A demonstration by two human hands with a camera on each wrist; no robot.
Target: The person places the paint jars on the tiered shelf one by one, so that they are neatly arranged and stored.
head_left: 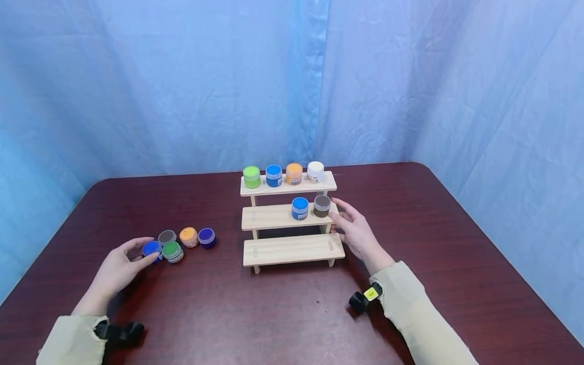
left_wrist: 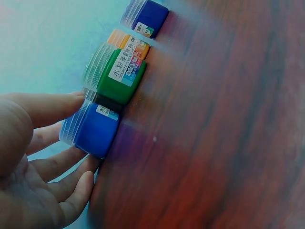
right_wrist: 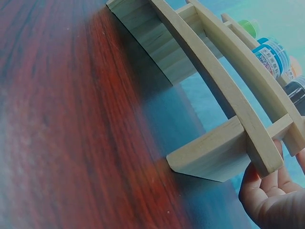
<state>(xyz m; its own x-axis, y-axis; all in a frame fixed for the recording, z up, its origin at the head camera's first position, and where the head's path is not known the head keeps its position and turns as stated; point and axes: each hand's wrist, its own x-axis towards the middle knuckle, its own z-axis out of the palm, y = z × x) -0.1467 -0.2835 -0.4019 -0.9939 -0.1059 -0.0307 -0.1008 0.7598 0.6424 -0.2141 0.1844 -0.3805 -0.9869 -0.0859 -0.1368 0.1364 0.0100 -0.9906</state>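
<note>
My left hand (head_left: pixel 119 267) has its thumb and fingers around a blue paint jar (head_left: pixel 152 250), seen close up in the left wrist view. Touching or close beside that jar are a green jar (head_left: pixel 172 252) and a dark grey-brown jar (head_left: pixel 167 236). My right hand (head_left: pixel 358 234) is at the right end of the wooden three-step stand (head_left: pixel 292 249). Its thumb and forefinger are extended along the right side of a dark brown jar (head_left: pixel 322 207), not wrapped round it. That jar stands upright on the middle step, right of a blue jar (head_left: pixel 299 209).
On the top step stand a light green jar (head_left: pixel 251 177), a blue jar (head_left: pixel 274 176), an orange jar (head_left: pixel 294 174) and a white jar (head_left: pixel 315 172). An orange jar (head_left: pixel 189 237) and a purple-blue jar (head_left: pixel 207 238) are on the dark red table (head_left: pixel 283 314). Blue curtains (head_left: pixel 205 86) hang behind.
</note>
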